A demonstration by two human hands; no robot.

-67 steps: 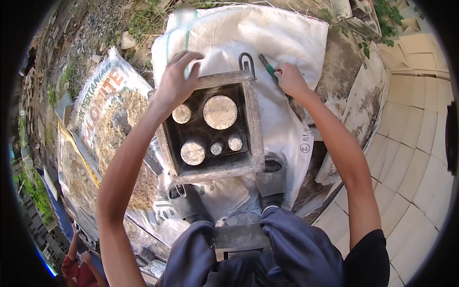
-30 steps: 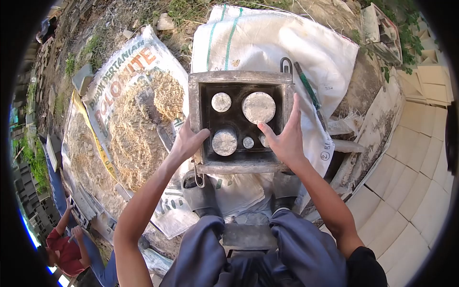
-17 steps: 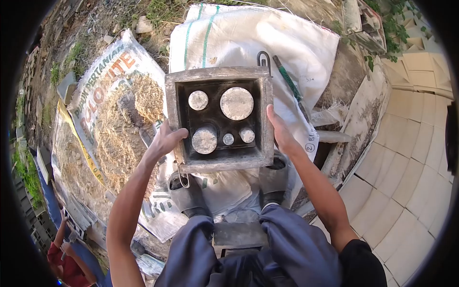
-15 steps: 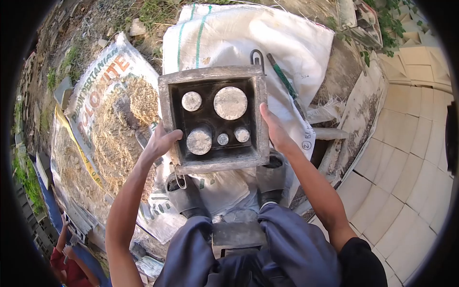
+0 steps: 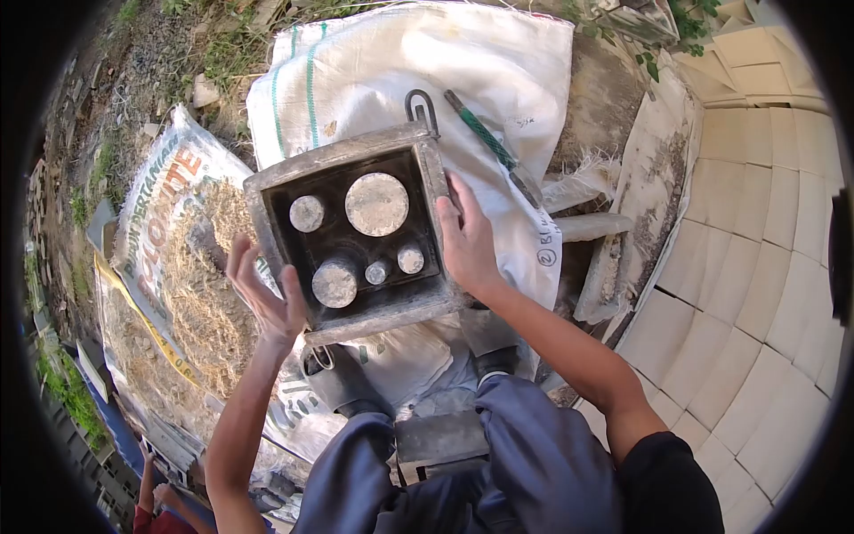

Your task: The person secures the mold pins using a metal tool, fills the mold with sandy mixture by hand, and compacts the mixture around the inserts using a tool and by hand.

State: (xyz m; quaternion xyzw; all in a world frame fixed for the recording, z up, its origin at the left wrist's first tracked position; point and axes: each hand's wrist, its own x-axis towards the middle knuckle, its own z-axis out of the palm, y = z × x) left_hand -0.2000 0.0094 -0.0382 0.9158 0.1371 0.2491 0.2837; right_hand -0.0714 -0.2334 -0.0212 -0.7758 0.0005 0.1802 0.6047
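A grey square box mould (image 5: 351, 331) with a dark inside sits before me, turned slightly anticlockwise. Several round pillars of different widths stand in it, the widest a pale disc-topped cylinder (image 5: 376, 205). Metal wire loops show at its top right and bottom left corners. My right hand (image 5: 469, 238) grips the mould's right wall from outside, its thumb along the edge. At the lower left corner, my left hand (image 5: 271, 294) is open with fingers spread, close beside the left wall; whether it touches the wall I cannot tell.
White woven sacks (image 5: 400, 53) lie under and behind the mould. A green-wrapped rod (image 5: 480, 135) rests on them. To the left is a heap of tan powder (image 5: 191, 294) on a printed sack. Pale blocks (image 5: 747, 267) line the right. Another person's arm (image 5: 147, 485) shows lower left.
The mould has shifted left in view and turned anticlockwise. My left hand has released its left wall and spread its fingers. My right hand stays at the right wall.
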